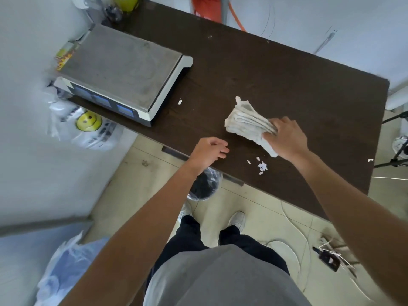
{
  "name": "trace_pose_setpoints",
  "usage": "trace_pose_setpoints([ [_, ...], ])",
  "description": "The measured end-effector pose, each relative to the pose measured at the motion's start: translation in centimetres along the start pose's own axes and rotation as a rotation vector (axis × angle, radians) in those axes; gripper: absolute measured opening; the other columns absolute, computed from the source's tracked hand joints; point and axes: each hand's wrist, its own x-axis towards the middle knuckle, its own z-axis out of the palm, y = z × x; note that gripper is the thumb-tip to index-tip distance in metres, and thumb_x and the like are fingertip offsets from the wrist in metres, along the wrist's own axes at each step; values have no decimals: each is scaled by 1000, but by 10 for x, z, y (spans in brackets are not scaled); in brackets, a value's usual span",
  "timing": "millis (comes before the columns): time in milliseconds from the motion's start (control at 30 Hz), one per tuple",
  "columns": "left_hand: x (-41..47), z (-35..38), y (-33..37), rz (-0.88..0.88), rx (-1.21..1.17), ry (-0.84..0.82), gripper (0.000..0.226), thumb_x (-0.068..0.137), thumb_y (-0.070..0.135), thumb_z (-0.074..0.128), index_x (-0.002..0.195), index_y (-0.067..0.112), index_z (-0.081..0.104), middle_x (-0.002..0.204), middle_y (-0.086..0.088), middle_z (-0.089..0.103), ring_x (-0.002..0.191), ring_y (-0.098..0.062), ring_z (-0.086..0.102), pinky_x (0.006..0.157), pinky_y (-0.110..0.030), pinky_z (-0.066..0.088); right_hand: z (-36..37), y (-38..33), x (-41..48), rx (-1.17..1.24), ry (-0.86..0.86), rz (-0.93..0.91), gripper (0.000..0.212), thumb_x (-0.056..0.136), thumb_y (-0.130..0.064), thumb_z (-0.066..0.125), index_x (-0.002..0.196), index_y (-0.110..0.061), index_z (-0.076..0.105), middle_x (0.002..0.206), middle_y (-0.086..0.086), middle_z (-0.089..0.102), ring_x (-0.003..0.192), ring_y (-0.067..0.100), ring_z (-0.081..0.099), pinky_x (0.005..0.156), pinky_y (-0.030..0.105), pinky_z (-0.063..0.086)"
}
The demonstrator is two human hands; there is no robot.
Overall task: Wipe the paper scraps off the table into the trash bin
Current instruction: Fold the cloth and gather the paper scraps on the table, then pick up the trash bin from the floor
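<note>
Left hand (pixel 208 151) curls loosely, seemingly empty; right hand (pixel 287 138) grips folded white cloth (pixel 247 123). Next, sweep white paper scraps (pixel 261 166) near-left into black bin (pixel 204 184).

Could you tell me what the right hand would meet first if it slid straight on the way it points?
Beyond the cloth it grips, the right hand points across bare table toward the scale, probably its white corner; the lone paper scrap looks just aside.

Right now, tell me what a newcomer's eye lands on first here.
First, the white cloth, gripped by the right hand in the middle of the dark table. Next, the cluster of paper scraps near the table's front edge. A big grey scale fills the table's left end.
</note>
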Motion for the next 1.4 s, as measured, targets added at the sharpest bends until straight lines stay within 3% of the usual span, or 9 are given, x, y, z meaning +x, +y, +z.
trace_pose_setpoints([
  [267, -10, -14, 2, 28, -78, 147, 22, 99, 18, 54, 114, 18, 70, 103, 2, 75, 94, -15, 73, 97, -38, 55, 26, -44, 29, -42, -11, -182, 44, 91, -35, 55, 134, -24, 54, 121, 4, 55, 118, 29, 47, 91, 42, 46],
  [433, -18, -23, -5, 39, -61, 218, 25, 102, 21, 51, 116, 13, 71, 103, 2, 76, 92, -13, 74, 95, -38, 56, 35, -45, 23, -105, -64, -195, 60, 89, -47, 57, 142, -24, 43, 132, 4, 51, 124, 29, 45, 93, 45, 48],
  [567, -25, -30, -5, 39, -69, 260, 24, 103, 24, 51, 114, 16, 72, 104, 3, 75, 91, -12, 74, 95, -37, 57, 33, -46, 13, -185, 27, -277, 64, 88, -56, 58, 140, -21, 44, 130, 6, 52, 119, 30, 49, 89, 46, 50],
  [700, -29, -41, 12, 108, -40, 275, 24, 102, 26, 52, 113, 19, 72, 101, 7, 76, 88, -7, 74, 94, -34, 57, 27, -58, 4, -343, 161, -430, 63, 86, -55, 60, 134, -15, 50, 132, 10, 55, 124, 32, 49, 100, 49, 44],
  [867, -37, -53, 17, 158, -30, 252, 21, 99, 26, 56, 110, 19, 73, 96, 7, 77, 85, -5, 74, 93, -34, 57, 29, -93, -21, -186, 248, -629, 46, 89, -44, 61, 123, -12, 59, 122, 8, 63, 115, 28, 56, 96, 43, 47],
  [1000, -45, -56, -7, 158, -15, 259, 18, 97, 19, 59, 104, 11, 74, 94, -1, 77, 83, -10, 75, 82, -28, 58, 63, -116, -47, -28, 162, -669, 31, 94, -40, 58, 108, -14, 66, 100, 1, 65, 92, 17, 59, 67, 28, 50],
  [1067, -49, -60, -23, 153, 20, 287, 17, 94, 18, 60, 98, 13, 75, 90, -1, 77, 83, -12, 74, 81, -27, 59, 82, -126, -58, 27, 69, -660, 25, 95, -38, 56, 103, -16, 66, 94, -1, 63, 86, 16, 59, 61, 31, 51],
  [1233, -54, -67, -77, 50, -4, 317, 19, 96, 10, 57, 100, 6, 74, 93, -7, 76, 80, -12, 73, 65, -12, 53, 131, -135, -69, 99, -134, -555, 18, 97, -31, 55, 103, -18, 65, 100, -2, 66, 91, 18, 62, 73, 34, 49],
  [1400, -49, -80, -131, -88, -25, 362, 23, 99, 9, 53, 105, 0, 73, 100, -13, 77, 83, -18, 74, 64, -12, 54, 177, -133, -66, 22, -368, -413, 26, 98, -36, 47, 111, -21, 65, 114, -1, 70, 105, 23, 64, 82, 32, 45],
])
